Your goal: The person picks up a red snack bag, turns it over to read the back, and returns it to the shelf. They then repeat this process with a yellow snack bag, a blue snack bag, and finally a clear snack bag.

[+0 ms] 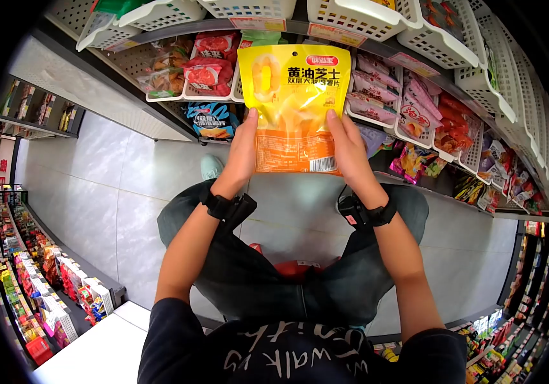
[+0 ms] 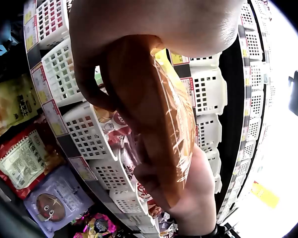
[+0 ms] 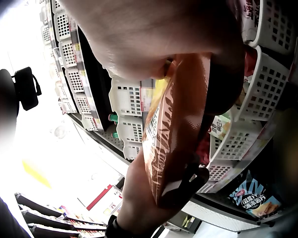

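A yellow and orange snack bag (image 1: 295, 115) with a round hang hole at its top is held up before the shelf, its printed face toward the head camera. My left hand (image 1: 242, 146) grips its left edge, thumb on the front. On the opposite edge my right hand (image 1: 350, 146) pinches it the same way. From the left wrist the bag (image 2: 164, 119) shows its orange bottom end, with fingers curled behind it. The right wrist view also catches the bag's (image 3: 176, 124) underside between both hands.
White perforated baskets (image 1: 364, 19) line the shelf above. Lower bins hold red packs (image 1: 207, 73) and pink packs (image 1: 373, 89). A blue bag (image 1: 212, 121) lies near the bottom shelf edge. Grey floor tiles (image 1: 88, 173) stretch left toward another stocked shelf (image 1: 50, 288).
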{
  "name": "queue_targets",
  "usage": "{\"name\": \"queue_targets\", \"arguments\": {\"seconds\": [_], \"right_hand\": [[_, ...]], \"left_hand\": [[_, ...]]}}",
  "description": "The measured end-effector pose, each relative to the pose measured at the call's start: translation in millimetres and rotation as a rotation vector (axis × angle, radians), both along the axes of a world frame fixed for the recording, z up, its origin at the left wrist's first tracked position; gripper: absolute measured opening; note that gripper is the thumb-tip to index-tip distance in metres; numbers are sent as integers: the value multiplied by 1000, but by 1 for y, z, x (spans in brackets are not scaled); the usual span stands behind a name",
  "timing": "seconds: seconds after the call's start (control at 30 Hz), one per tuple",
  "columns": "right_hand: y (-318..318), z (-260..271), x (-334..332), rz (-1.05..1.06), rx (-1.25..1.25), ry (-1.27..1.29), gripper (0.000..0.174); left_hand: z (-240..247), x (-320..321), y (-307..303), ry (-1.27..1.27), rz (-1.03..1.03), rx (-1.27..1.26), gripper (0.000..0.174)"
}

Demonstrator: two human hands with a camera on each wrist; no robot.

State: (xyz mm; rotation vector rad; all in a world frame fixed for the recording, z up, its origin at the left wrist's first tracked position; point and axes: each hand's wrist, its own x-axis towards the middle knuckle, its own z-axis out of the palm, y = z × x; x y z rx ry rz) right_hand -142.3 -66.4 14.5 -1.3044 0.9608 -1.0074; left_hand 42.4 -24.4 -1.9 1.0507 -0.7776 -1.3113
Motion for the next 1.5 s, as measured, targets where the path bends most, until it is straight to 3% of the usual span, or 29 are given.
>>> {"name": "queue_targets", "arguments": {"seconds": [0.13, 0.97, 1.2, 1.3, 1.5], "right_hand": [[-1, 2, 1, 1, -6, -92, 37], [3, 9, 5, -28, 40, -48, 41], [1, 4, 3, 2, -8, -34, 39], [0, 4, 3, -11, 31, -61, 38], [1, 6, 0, -16, 5, -44, 38]], "left_hand": [[-3, 0, -3, 20, -8, -16, 54], [11, -3, 0, 73, -9, -1, 54], [-11, 10, -4, 73, -59, 23, 46], [-28, 12, -10, -97, 65, 54, 45], [-6, 0, -6, -81, 7, -24, 55]]}}
